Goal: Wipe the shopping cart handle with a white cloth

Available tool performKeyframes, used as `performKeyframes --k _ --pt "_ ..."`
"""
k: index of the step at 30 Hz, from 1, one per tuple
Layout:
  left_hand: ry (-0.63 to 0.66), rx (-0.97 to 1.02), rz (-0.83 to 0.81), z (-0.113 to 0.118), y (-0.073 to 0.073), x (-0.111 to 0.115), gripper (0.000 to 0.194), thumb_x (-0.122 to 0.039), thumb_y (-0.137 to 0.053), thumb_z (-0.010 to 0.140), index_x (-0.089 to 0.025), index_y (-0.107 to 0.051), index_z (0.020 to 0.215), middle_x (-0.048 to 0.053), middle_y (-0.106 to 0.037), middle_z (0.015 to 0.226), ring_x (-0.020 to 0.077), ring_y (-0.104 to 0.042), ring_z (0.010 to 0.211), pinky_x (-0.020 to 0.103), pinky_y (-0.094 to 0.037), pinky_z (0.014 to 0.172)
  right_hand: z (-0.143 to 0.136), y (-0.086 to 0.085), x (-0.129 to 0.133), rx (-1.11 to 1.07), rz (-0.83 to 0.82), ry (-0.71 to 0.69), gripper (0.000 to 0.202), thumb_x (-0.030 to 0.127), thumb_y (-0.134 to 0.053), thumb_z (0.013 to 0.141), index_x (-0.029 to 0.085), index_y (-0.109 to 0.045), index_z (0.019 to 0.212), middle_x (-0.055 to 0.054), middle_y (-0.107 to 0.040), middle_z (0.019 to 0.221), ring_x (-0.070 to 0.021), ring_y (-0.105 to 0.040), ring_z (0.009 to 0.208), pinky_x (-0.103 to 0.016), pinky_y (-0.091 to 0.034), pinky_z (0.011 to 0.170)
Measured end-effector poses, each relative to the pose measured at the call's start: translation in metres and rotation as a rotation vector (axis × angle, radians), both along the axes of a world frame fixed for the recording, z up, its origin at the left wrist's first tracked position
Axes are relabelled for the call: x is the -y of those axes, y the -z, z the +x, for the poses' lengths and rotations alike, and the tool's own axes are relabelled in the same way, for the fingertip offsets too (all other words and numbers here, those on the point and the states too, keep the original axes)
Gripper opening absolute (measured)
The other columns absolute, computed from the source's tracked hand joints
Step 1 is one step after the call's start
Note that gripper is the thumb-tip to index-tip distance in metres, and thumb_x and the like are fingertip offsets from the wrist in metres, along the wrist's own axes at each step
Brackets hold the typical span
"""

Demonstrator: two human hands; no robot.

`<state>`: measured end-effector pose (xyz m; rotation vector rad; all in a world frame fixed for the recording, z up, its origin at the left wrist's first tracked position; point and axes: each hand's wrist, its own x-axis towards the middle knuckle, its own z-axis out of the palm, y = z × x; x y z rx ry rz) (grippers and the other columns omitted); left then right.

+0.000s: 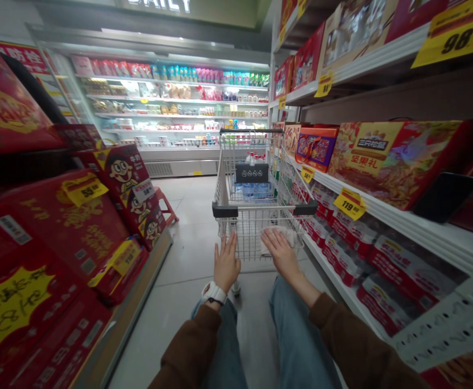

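A wire shopping cart (256,229) with a grey-black handle stands just in front of me. Against its near mesh panel, below the handle's right part, my right hand (277,246) presses a folded white cloth (288,234) with fingers laid out flat. My left hand (225,260) is open with its fingers stretched, at the lower left corner of the cart; whether it touches the wire I cannot tell. It holds nothing, and a white watch sits on that wrist. Inside the cart is a dark panel (251,173), with blue-tinted bottles (255,190) showing beyond it.
Red gift boxes (58,216) are stacked on a low platform to the left, beside a red stool (166,205). Close on the right runs a white shelf (398,208) with boxes, packed bottles and a dark phone-like slab (447,197). A lit refrigerated case (180,162) stands ahead.
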<state>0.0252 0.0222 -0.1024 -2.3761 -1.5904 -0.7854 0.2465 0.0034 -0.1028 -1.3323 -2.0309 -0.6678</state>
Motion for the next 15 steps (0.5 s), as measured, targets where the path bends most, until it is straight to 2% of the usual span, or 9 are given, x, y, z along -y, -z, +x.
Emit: performKeyframes --k 3,7,9,11,15 --pt "0.004 0.021 -0.017 0.002 -0.001 -0.004 0.081 -0.009 -0.047 0.076 -0.015 -0.027 0.154 0.01 -0.032 0.161 0.0289 -0.023 0.151 0.055 -0.02 0.122 0.0 -0.002 0.004 -0.028 -0.033 -0.007 0.08 -0.009 -0.037 0.072 0.019 -0.048 0.146 -0.008 -0.048 0.151 -0.0225 -0.035 0.146 -0.047 -0.042 0.113" --pt "0.004 0.055 -0.028 0.005 -0.003 -0.007 0.081 -0.011 -0.049 0.074 -0.014 -0.029 0.153 0.01 -0.034 0.16 0.0295 -0.023 0.151 0.054 -0.018 0.123 -0.004 -0.03 0.0 -0.048 -0.007 0.0 0.08 -0.01 -0.038 0.074 0.02 -0.045 0.148 -0.006 -0.043 0.155 -0.0227 -0.033 0.147 -0.047 -0.036 0.118" --pt "0.0 0.065 -0.033 0.007 -0.003 -0.008 0.081 -0.011 -0.048 0.073 -0.012 -0.031 0.153 0.01 -0.034 0.16 0.0296 -0.023 0.151 0.054 -0.018 0.123 -0.007 -0.036 -0.006 -0.031 0.0 0.004 0.076 -0.009 -0.04 0.077 0.021 -0.046 0.147 -0.006 -0.042 0.156 -0.0243 -0.032 0.147 -0.049 -0.034 0.118" --pt "-0.008 0.07 -0.032 0.007 -0.003 -0.008 0.081 -0.011 -0.048 0.073 -0.012 -0.032 0.152 0.01 -0.034 0.16 0.0293 -0.023 0.151 0.054 -0.018 0.123 -0.01 -0.03 -0.011 -0.011 -0.018 -0.002 0.073 -0.008 -0.043 0.079 0.019 -0.048 0.146 -0.008 -0.043 0.155 -0.0253 -0.034 0.147 -0.049 -0.036 0.117" --pt "-0.019 0.069 -0.019 0.009 -0.003 -0.009 0.083 -0.01 -0.049 0.072 -0.015 -0.031 0.153 0.01 -0.036 0.159 0.0285 -0.025 0.15 0.054 -0.019 0.123 -0.01 -0.006 -0.01 0.007 -0.074 -0.031 0.074 -0.009 -0.043 0.076 0.02 -0.05 0.144 -0.009 -0.048 0.151 -0.024 -0.037 0.145 -0.048 -0.041 0.114"
